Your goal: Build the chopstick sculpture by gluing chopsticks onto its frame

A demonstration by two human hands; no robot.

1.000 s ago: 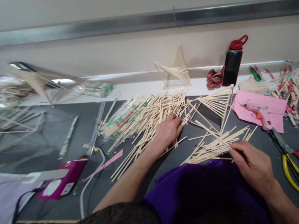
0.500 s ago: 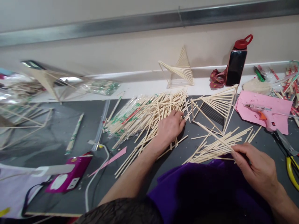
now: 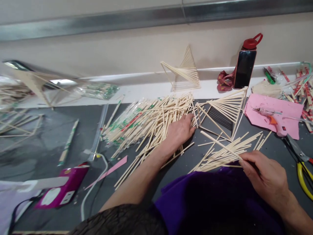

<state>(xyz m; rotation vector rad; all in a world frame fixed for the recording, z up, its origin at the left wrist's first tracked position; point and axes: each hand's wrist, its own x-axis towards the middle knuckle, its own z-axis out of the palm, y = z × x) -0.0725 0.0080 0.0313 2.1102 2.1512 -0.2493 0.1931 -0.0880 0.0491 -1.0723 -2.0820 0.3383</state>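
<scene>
My right hand (image 3: 265,176) pinches the near end of a pale wooden chopstick (image 3: 221,145), which points up and left above a smaller heap of loose chopsticks (image 3: 227,156). At the right edge of a big chopstick pile (image 3: 156,125), my left hand (image 3: 181,129) reaches in with its fingers curled. Its fingertips are partly hidden, so what they grip cannot be made out. Just right of that hand stands a frame of glued chopsticks (image 3: 226,106) with a fanned row of sticks along its top. A similar twisted frame (image 3: 184,73) stands on the white ledge behind.
A glue gun (image 3: 274,120) lies on pink foam (image 3: 292,111) at right, near yellow-handled pliers (image 3: 303,179). A phone (image 3: 245,69) leans before a red-capped bottle (image 3: 250,43). At left are a magenta box (image 3: 65,186), a white cable (image 3: 94,184) and more stick frames (image 3: 33,125).
The view has swung slightly right, so most things sit further left. My left hand has shifted a little at the pile's edge. The right hand keeps the chopstick in nearly the same pose.
</scene>
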